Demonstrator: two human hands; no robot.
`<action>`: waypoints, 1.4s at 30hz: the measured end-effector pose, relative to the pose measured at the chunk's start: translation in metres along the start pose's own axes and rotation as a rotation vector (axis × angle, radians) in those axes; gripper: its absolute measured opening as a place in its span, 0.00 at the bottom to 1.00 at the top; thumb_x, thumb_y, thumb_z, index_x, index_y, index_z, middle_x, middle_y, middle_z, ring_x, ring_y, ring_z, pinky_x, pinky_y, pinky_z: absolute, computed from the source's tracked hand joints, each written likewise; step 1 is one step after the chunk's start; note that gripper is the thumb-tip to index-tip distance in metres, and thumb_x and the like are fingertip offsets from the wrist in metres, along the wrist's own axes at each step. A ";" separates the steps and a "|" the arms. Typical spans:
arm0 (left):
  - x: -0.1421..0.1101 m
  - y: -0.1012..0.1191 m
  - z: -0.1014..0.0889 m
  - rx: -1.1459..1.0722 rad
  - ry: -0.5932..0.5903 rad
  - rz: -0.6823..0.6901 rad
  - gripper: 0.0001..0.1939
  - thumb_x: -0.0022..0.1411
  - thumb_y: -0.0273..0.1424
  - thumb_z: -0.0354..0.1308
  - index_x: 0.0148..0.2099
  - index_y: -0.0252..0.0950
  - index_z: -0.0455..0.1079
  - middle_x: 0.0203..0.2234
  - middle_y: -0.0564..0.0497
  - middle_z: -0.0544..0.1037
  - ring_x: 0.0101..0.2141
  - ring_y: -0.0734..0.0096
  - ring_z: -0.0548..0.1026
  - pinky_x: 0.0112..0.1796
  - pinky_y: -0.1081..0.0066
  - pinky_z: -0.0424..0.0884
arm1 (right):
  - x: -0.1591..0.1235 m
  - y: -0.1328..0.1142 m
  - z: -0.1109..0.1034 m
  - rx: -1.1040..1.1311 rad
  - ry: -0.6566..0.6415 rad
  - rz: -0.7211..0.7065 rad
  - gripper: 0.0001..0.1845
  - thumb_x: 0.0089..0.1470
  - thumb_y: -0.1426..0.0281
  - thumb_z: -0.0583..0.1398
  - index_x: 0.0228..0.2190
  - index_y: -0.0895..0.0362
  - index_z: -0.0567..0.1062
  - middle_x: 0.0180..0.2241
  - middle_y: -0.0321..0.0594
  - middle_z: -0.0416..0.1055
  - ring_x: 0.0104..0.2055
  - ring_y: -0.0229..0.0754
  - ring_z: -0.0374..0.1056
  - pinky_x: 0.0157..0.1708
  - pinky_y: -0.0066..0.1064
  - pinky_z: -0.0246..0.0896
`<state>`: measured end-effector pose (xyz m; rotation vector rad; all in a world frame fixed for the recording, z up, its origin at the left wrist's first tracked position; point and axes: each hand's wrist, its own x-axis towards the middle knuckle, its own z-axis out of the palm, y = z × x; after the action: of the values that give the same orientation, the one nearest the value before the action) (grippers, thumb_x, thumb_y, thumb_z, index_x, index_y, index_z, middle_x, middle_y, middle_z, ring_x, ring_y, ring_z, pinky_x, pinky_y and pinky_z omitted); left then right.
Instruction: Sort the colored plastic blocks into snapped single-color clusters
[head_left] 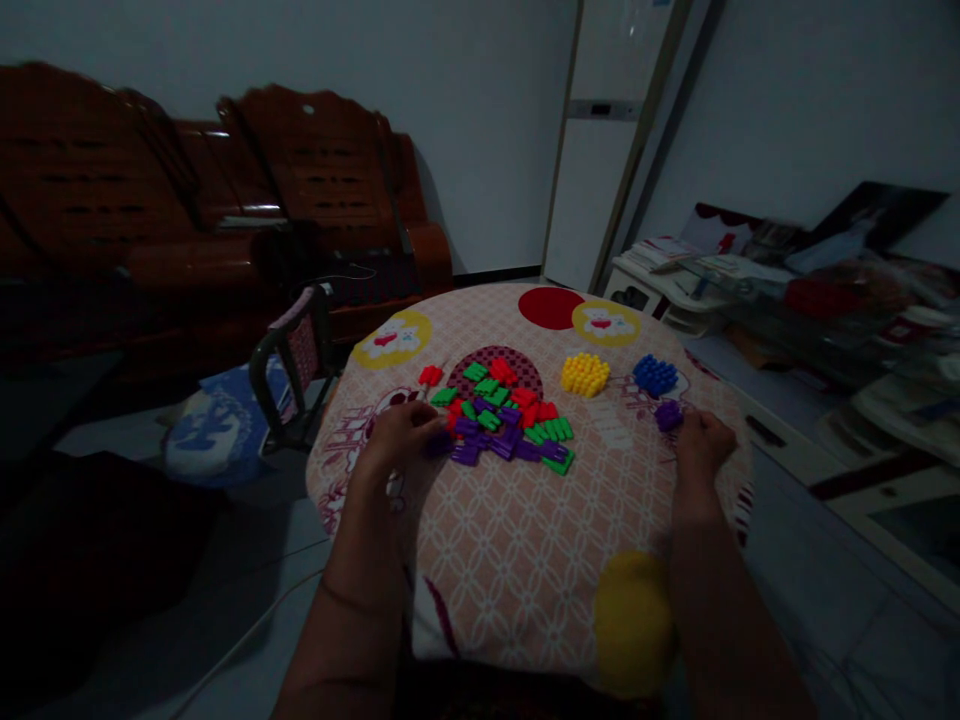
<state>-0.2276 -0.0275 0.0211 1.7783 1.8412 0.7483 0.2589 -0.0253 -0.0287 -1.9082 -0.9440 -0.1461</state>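
On the round table lies a loose heap of plastic building blocks in red, green and purple, among them a green block (557,462) and a red block (502,372). My left hand (401,437) is at the heap's left side, its fingers pinched on a dark purple block (437,445). Over on the right, my right hand (705,440) is closed, with its fingertips at a small purple block cluster (668,415). Just beyond that is a bundle of blue blocks (655,375). A bundle of yellow blocks (585,375) sits between the heap and the blue ones.
A patterned cloth (517,560) covers the table. Behind it at left are carved wooden seats (315,170), and a folding chair (292,370) stands close to the table's left edge. A cluttered glass-topped cabinet (810,300) runs along the right wall.
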 end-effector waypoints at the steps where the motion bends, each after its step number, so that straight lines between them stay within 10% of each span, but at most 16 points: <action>1: -0.001 -0.003 -0.001 0.001 -0.047 -0.003 0.17 0.47 0.45 0.65 0.34 0.38 0.79 0.28 0.50 0.82 0.32 0.61 0.78 0.31 0.71 0.68 | 0.000 -0.001 -0.001 0.011 -0.002 0.002 0.19 0.49 0.62 0.54 0.26 0.61 0.81 0.22 0.45 0.73 0.26 0.45 0.62 0.30 0.35 0.53; 5: -0.002 -0.011 0.001 -0.047 -0.133 0.022 0.14 0.45 0.42 0.65 0.31 0.39 0.78 0.26 0.50 0.81 0.30 0.62 0.77 0.30 0.71 0.67 | -0.002 -0.005 -0.003 0.014 -0.013 -0.006 0.18 0.50 0.63 0.54 0.25 0.61 0.79 0.22 0.47 0.73 0.27 0.45 0.62 0.31 0.35 0.54; 10: 0.000 0.006 0.006 -0.208 0.140 -0.001 0.15 0.49 0.42 0.63 0.34 0.36 0.76 0.23 0.51 0.78 0.26 0.68 0.74 0.27 0.72 0.66 | -0.005 -0.023 -0.008 0.017 0.117 -0.035 0.17 0.52 0.64 0.52 0.29 0.60 0.79 0.29 0.48 0.76 0.32 0.46 0.66 0.37 0.35 0.59; 13: -0.003 0.032 0.018 -0.473 0.113 0.023 0.19 0.49 0.42 0.64 0.38 0.34 0.74 0.24 0.52 0.78 0.23 0.70 0.73 0.26 0.72 0.68 | -0.019 -0.054 -0.013 0.115 0.086 -0.113 0.18 0.55 0.62 0.52 0.32 0.60 0.78 0.33 0.48 0.77 0.36 0.46 0.69 0.41 0.35 0.62; 22: -0.024 0.096 0.082 -0.813 -0.250 0.161 0.22 0.48 0.43 0.68 0.40 0.34 0.72 0.30 0.49 0.79 0.29 0.66 0.78 0.31 0.67 0.77 | -0.131 -0.147 -0.020 0.687 -0.901 -0.172 0.13 0.52 0.60 0.62 0.31 0.57 0.79 0.26 0.35 0.73 0.29 0.40 0.69 0.32 0.29 0.64; 36: -0.043 0.104 0.105 -0.876 -0.340 0.206 0.15 0.50 0.34 0.68 0.40 0.34 0.75 0.33 0.48 0.80 0.34 0.65 0.78 0.36 0.68 0.74 | -0.148 -0.123 -0.031 0.664 -0.789 -0.001 0.09 0.49 0.63 0.62 0.25 0.56 0.74 0.22 0.33 0.68 0.25 0.38 0.64 0.26 0.27 0.59; 42: -0.055 0.105 0.116 -1.007 -0.413 0.091 0.17 0.53 0.35 0.68 0.44 0.33 0.76 0.32 0.47 0.78 0.28 0.71 0.75 0.29 0.73 0.70 | -0.096 -0.073 -0.045 0.464 -0.436 0.064 0.13 0.48 0.59 0.60 0.25 0.56 0.75 0.22 0.34 0.70 0.26 0.39 0.67 0.28 0.29 0.59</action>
<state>-0.0693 -0.0739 0.0033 1.1994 0.8437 1.0009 0.1570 -0.0968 0.0018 -1.5544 -1.0868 0.5058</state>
